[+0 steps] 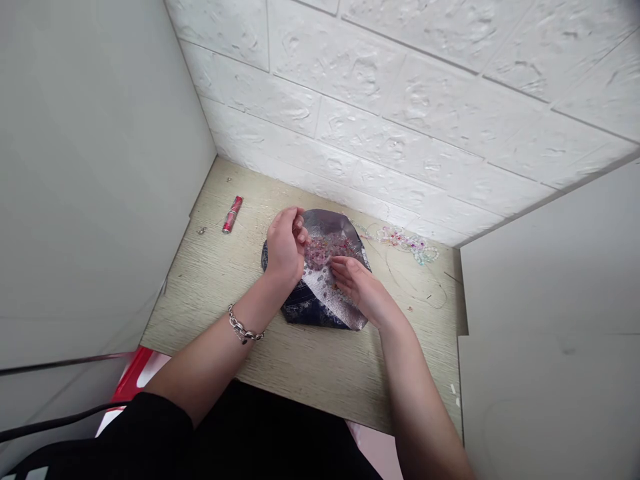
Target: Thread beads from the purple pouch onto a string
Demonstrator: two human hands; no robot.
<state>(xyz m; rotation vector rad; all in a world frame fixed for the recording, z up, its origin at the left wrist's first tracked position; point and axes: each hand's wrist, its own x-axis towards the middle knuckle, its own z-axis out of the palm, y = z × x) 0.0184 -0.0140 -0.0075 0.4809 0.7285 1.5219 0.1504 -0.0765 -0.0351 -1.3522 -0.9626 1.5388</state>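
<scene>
A shallow dark-blue patterned pouch or tray with a silvery lining lies on the table in front of me. Small pink and clear beads are heaped in its middle, with a few scattered down the silvery side. At the pouch's left edge stands my left hand, cupped with bent fingers and its palm turned toward the beads. My right hand reaches in from the right, fingers stretched and slightly curved, tips at the edge of the bead heap. Nothing can be made out in either hand.
Strung beads with loose thread lie at the right by the white brick-patterned wall. A red tube lies on the left of the wooden table, near small metal bits. Panels close both sides.
</scene>
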